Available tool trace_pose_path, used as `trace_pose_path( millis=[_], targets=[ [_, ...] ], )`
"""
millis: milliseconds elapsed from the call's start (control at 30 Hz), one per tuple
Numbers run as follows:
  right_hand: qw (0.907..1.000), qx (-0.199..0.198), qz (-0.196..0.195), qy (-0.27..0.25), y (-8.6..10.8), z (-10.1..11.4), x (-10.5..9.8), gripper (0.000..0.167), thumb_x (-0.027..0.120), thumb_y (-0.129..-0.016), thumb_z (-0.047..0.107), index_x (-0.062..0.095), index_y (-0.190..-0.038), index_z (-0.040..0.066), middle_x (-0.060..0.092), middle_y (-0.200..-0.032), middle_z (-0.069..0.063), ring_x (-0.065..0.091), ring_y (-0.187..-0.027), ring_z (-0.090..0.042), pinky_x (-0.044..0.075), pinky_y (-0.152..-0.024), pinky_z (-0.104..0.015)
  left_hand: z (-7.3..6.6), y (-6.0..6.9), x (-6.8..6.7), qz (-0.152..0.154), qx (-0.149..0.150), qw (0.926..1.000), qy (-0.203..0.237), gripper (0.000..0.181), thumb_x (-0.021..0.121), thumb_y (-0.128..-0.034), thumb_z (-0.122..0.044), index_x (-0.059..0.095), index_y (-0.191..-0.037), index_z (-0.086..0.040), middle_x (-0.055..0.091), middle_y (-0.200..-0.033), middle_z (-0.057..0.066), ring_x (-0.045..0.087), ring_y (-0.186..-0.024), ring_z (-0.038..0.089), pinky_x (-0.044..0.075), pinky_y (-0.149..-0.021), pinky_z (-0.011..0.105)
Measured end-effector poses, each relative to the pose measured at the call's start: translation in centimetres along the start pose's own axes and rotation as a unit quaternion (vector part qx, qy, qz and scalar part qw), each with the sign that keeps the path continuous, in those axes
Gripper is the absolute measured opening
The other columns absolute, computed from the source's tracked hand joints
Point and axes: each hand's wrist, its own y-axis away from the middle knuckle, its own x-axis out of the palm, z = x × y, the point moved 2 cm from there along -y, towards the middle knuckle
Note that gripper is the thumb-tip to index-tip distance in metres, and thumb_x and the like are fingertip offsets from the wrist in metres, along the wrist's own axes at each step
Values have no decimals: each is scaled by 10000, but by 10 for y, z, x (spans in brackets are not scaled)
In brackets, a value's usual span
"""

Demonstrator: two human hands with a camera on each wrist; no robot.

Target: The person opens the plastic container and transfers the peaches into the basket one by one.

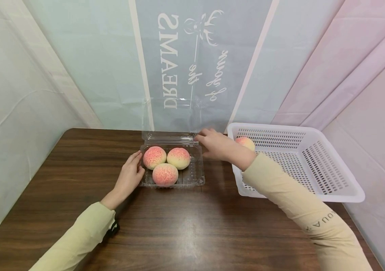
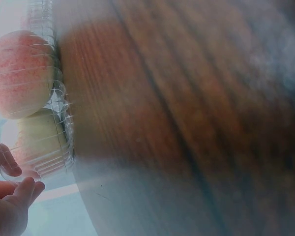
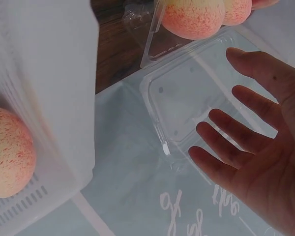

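A clear plastic clamshell box (image 1: 197,165) stands on the table with its lid (image 1: 171,118) raised at the back. Inside it sit three pink-and-yellow peaches, one at the left (image 1: 154,157), one at the right (image 1: 178,158) and one in front (image 1: 165,174). At the box's left rim my left hand (image 1: 128,177) pinches the edge between thumb and fingers. Beside the hinge at the right is my right hand (image 1: 217,145); in the right wrist view, its spread fingers hold nothing in front of the lid. Another peach (image 3: 10,152) lies in the white basket (image 1: 352,188), partly hidden by my right arm.
The slotted plastic basket stands at the right of the dark wooden table (image 1: 179,226), its corner close to the right forearm. A printed cloth backdrop (image 1: 111,56) rises behind the table, and pale cloth hangs at both sides.
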Motion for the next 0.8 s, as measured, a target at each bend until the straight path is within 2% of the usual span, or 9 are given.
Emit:
trace_pose_path(
  millis=[367,800],
  targets=[
    [9997,-220,-35,-62,-1,10,2,434,707,-705,82,589,-1123,73,530,-1071,-112,515,-970,-305,476,-788,-403,1,0,0,-17,-4,10000,22,454,500,-807,102,428,-1248,179,392,-1337,263,521,-1085,347,503,-817,410],
    [9992,-384,88,42,-3,22,2,473,727,-740,124,575,-1185,75,529,-1146,-127,497,-1066,-289,473,-845,-402,0,1,0,-36,57,10000,66,453,496,-808,96,425,-1248,182,390,-1333,269,512,-1097,354,498,-831,416]
  ],
)
